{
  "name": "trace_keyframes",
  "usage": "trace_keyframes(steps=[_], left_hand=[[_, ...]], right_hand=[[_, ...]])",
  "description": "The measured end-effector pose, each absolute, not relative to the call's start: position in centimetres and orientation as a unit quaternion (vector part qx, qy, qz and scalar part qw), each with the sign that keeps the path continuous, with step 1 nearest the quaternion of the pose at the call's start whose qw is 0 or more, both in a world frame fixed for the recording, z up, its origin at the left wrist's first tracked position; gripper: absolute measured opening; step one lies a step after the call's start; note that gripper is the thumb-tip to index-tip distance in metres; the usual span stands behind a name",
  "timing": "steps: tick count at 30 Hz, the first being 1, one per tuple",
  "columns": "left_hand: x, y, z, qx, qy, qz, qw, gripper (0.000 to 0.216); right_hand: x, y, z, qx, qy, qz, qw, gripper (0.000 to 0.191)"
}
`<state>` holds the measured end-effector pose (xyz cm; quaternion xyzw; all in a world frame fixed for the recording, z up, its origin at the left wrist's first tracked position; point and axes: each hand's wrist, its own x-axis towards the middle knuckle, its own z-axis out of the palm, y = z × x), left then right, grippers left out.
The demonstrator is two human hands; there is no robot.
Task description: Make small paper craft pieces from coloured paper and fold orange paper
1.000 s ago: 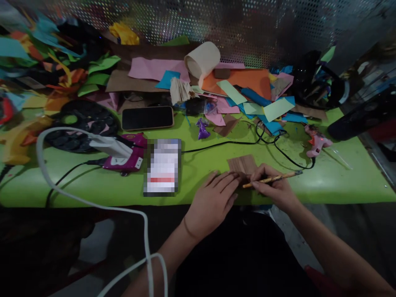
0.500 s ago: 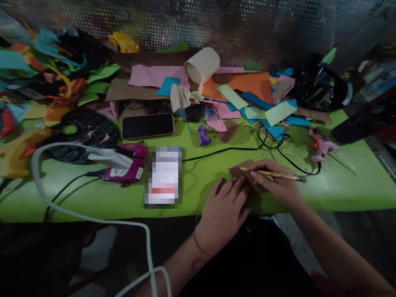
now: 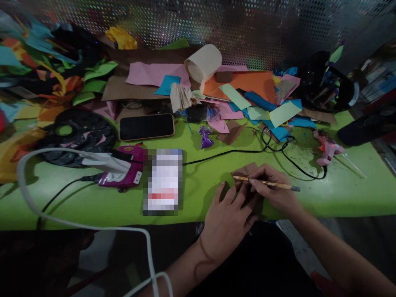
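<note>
Near the counter's [image 3: 93, 202] front edge, one brown paper piece [image 3: 246, 169] lay under the fingertips of the left hand [image 3: 230, 214], at its 12 o'clock; that hand was spread flat, grasping nothing. At 3 o'clock, the right hand [image 3: 274, 189] pinched one pencil [image 3: 266, 182] over the paper. Two phones [image 3: 147, 127] lay at 10 o'clock.

Looking like a craft workshop: green table [image 3: 93, 198] lying under coloured paper scraps [image 3: 247, 99] (pink, orange, blue), a glue gun [image 3: 327, 147] resting beside its cord [image 3: 278, 152], a paper roll [image 3: 204, 62] leaning against a perforated metal wall [image 3: 247, 29].
</note>
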<state>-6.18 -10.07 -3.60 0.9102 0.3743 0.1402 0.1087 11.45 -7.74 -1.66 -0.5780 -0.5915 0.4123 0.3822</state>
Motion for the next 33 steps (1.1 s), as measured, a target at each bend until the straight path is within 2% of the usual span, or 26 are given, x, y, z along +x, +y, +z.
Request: trace_keyframes(steps=[16,22,28,31,33], left_hand=[[-6.1,-10.1,-3.7,0.909,0.385,0.144,0.073,0.048],[-6.1,-10.0,-3.8,0.907,0.388,0.153,0.059,0.046],[-6.1,-10.0,-4.0,0.912,0.378,0.149,0.050,0.043],[-6.0,-10.0,-3.9,0.913,0.379,0.138,0.056,0.045],[-6.0,-10.0,-3.8,0.914,0.379,0.131,0.065,0.047]], right_hand=[[14.0,-8.6,-2.5,-0.681,-0.563,0.264,0.386,0.011],[14.8,-8.7,-2.6,-0.687,-0.539,0.228,0.430,0.010],[14.6,-8.9,-2.5,-0.699,-0.530,0.198,0.437,0.009],[14.5,-9.3,-2.5,-0.665,-0.539,0.186,0.482,0.007],[14.2,-9.6,-2.4,-0.620,-0.562,0.219,0.501,0.006]])
